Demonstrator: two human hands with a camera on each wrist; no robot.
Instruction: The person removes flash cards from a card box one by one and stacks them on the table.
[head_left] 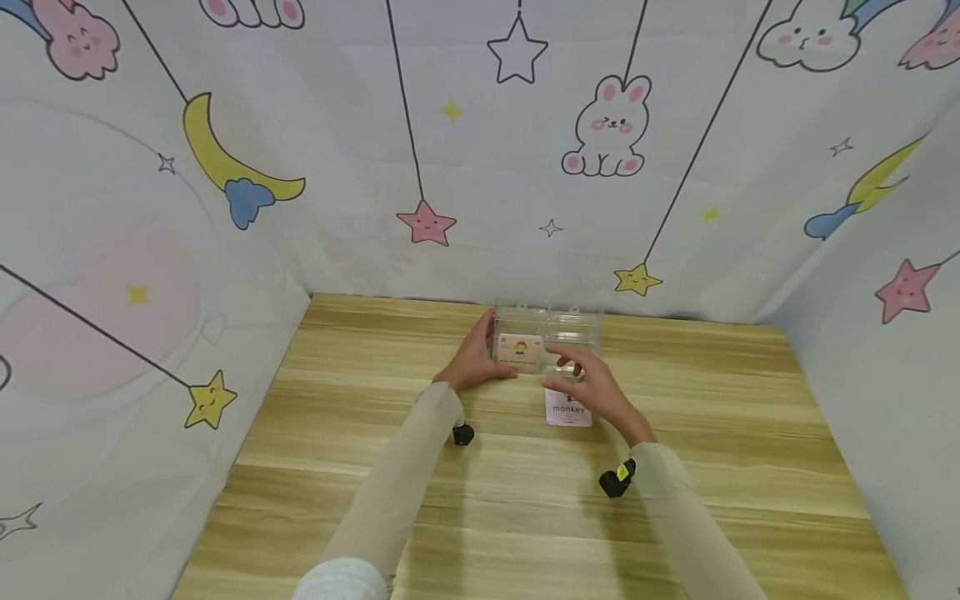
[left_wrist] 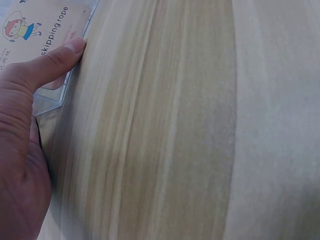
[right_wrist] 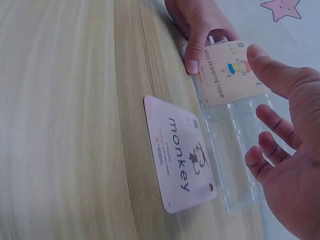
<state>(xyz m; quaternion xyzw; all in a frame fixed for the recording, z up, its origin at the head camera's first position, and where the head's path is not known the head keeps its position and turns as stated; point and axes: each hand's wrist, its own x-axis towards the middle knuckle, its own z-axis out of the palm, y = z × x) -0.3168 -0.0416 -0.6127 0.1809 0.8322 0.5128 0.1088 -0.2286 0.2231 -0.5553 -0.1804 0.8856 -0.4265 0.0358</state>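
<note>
A clear plastic compartment box [head_left: 576, 327] lies on the table against the back wall. In its front left compartment sits a cream "play skipping rope" card [head_left: 520, 352] with a drawn child. My left hand [head_left: 472, 360] grips the box's left side, thumb along the front edge; its other fingers are partly hidden. The right hand [head_left: 596, 390] hovers over the front right compartment with fingers loosely bent. One of its fingertips [right_wrist: 257, 51] is at the skipping rope card's edge; whether it touches, I cannot tell. A pink "monkey" card [right_wrist: 182, 155] lies in front of the box, partly beneath the right hand.
The wood-grain table [head_left: 495, 517] extends in front and to both sides. A white cloth wall [head_left: 502, 167] printed with stars, moons and rabbits stands right behind the box. Black wrist cameras [head_left: 463, 434] hang beneath both wrists.
</note>
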